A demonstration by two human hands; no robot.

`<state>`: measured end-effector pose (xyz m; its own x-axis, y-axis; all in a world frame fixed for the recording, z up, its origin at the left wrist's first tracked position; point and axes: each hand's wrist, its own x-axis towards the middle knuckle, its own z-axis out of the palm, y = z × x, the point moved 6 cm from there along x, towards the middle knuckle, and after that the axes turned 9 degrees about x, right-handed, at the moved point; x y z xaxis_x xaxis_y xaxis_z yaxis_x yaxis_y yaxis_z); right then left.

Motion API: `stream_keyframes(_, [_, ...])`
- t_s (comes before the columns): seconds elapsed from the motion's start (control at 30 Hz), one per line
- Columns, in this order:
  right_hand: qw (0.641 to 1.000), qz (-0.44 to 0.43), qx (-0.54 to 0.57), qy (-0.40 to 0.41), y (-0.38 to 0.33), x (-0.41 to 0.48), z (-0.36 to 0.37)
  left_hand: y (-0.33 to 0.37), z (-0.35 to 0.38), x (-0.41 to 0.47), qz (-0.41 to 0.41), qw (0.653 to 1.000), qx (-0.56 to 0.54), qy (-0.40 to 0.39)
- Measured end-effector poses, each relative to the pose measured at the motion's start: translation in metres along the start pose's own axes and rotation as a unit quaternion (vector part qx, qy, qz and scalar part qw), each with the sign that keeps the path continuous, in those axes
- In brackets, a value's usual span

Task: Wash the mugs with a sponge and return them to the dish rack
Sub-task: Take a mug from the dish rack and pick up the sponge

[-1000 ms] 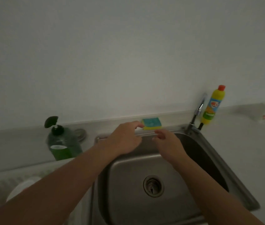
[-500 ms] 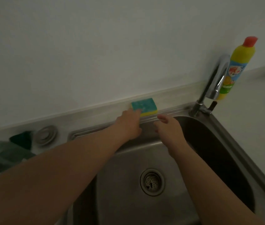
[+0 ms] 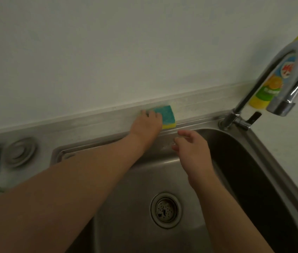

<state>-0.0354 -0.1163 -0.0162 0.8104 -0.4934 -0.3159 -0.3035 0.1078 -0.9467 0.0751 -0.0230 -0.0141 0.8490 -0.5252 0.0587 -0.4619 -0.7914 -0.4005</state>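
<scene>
The left hand has reached the sponge on the far ledge behind the sink; half a second ago its fingers were just short of it. Now they lie curled over the sponge's left end, though whether they grip it I cannot tell. The right hand hovers over the basin, fingers loosely open and empty. No mugs in view; washing not yet begun.

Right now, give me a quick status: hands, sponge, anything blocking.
Left hand on the sponge at the back ledge, grip not confirmed. Right hand open and empty over the sink. No mugs in view, nothing blocking.
</scene>
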Motion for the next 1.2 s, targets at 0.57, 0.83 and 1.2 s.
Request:
stream_keyframes(0.57, [0.979, -0.123, -0.048, -0.153, -0.097, -0.115, 0.059, -0.079, -0.090, -0.181, -0.245, 0.445, -0.841, -0.184])
stream_keyframes(0.83, [0.937, -0.157, -0.128, -0.284, -0.109, -0.217, 0.151, -0.153, -0.097, -0.302, -0.399, 0.497, -0.769, 0.053])
stream_keyframes(1.2, [0.892, -0.310, -0.197, -0.264, -0.157, -0.294, 0.291, -0.216, -0.052, -0.427, -0.481, 0.348, -0.803, 0.040])
